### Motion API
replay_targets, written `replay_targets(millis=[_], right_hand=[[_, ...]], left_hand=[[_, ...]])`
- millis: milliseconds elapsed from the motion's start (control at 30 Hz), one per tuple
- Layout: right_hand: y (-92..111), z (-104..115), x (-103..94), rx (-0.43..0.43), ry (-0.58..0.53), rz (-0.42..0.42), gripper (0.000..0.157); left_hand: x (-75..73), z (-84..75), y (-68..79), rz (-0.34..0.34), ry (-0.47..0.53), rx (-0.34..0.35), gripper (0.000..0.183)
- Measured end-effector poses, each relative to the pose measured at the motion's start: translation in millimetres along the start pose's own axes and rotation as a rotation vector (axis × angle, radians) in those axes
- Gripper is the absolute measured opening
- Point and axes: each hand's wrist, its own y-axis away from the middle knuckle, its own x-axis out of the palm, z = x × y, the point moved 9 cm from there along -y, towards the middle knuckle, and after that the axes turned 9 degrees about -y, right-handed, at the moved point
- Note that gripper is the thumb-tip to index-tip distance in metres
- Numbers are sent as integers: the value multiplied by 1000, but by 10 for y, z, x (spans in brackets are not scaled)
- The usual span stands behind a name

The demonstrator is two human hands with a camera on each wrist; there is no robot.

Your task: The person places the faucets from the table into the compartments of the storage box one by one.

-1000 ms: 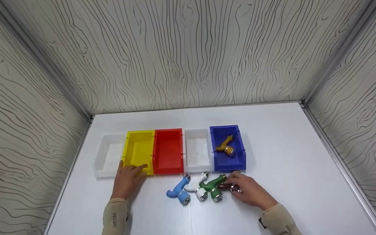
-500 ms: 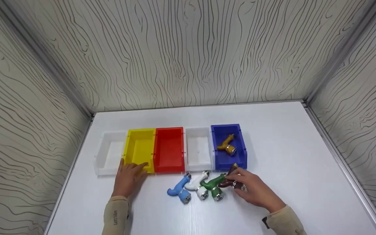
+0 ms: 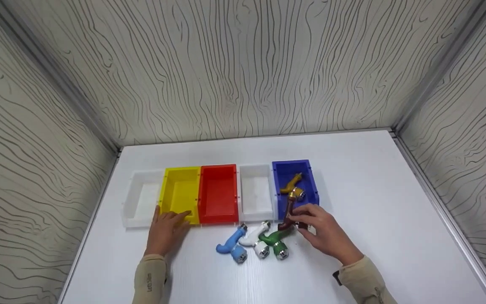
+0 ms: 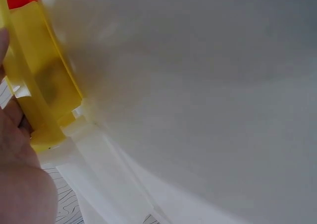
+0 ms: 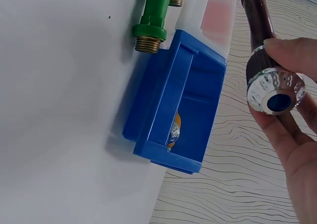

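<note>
My right hand (image 3: 322, 231) holds a dark brown faucet (image 5: 258, 23) between thumb and fingers, raised near the front edge of the blue bin (image 3: 314, 202). A chrome collar on that faucet shows in the right wrist view. Inside the blue bin lies a yellow faucet (image 3: 291, 184). My left hand (image 3: 165, 231) rests at the front of the yellow bin (image 3: 179, 192), its fingers on the front wall. On the table in front of the bins lie a green faucet (image 3: 277, 242), a white faucet (image 3: 252, 240) and a light blue faucet (image 3: 231, 245).
A red bin (image 3: 218, 194) and a white bin (image 3: 256, 195) stand between the yellow and blue bins. Another white bin (image 3: 139, 200) is at the left end of the row. Wood-grain patterned panels (image 3: 243, 71) enclose the white table (image 3: 365, 181).
My right hand has lifted the brown faucet off the table and moved it up toward the blue bin, its threaded end now over the bin. My left hand has stayed in place.
</note>
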Motion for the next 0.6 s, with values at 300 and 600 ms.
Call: replay_targets(millis=[300, 600], right_hand=[[-241, -49, 20, 82, -68, -102, 39], [-550, -232, 105, 202, -235, -167, 30]], left_hand=[[30, -23, 26, -30, 8, 25, 35], [17, 7, 6, -45, 4, 27, 35]])
